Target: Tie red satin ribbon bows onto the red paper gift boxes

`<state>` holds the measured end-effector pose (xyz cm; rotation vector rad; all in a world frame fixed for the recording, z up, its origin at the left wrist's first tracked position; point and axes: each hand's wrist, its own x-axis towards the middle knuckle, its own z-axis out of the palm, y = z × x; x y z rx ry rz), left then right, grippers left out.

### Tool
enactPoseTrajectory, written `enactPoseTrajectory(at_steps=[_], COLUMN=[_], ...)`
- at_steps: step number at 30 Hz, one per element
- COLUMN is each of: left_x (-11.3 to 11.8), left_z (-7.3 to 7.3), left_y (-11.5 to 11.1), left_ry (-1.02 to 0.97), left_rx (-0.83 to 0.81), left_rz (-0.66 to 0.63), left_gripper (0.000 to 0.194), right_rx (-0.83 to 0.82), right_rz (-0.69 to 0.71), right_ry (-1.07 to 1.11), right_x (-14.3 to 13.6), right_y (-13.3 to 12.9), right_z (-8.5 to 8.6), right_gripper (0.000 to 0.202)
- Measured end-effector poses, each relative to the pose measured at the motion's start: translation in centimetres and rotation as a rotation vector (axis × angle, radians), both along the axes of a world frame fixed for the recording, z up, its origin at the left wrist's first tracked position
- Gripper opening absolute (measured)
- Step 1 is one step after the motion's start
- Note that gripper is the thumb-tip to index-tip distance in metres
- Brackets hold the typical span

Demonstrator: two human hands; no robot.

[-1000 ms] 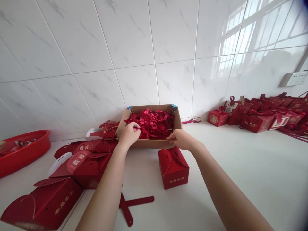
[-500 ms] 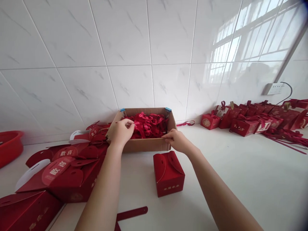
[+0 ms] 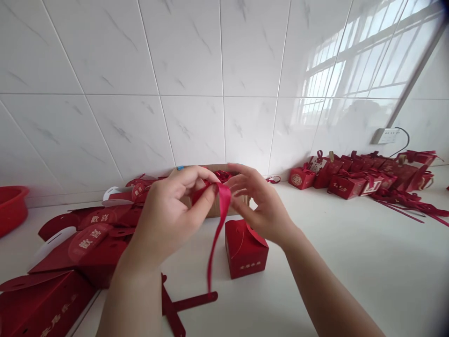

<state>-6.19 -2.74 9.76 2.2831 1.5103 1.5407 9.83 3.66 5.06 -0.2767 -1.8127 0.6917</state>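
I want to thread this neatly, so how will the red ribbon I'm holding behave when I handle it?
Probably floppy: the red ribbon hangs limp from the left hand, bending over the fingers. Likely very light, as a fingertip pinch holds it. Its sheen suggests it could slip, so the right hand may need to steady it.

Red ribbon; red gift box with gold lettering; brown cardboard box; red basin; white marbled grey-veined wall tiles; white counter.
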Motion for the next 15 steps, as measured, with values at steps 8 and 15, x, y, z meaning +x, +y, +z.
enactPoseTrajectory(at_steps=[8, 15], left_x=[0.9, 1.9], left_z=[-0.4, -0.5], left_y=[0.0, -0.1], left_ry=[0.051, 0.065], left_rx=[0.060, 0.064], left_rz=[-0.065, -0.075], left_gripper=[0.002, 0.013], right_rx=[0.205, -0.152], right_rz=[0.018, 0.198], right_ry=[0.224, 0.505], right_x=[0.1, 1.1], right_y=[-1.0, -1.9], right_z=[0.2, 1.2], right_gripper=[0.031, 0.009])
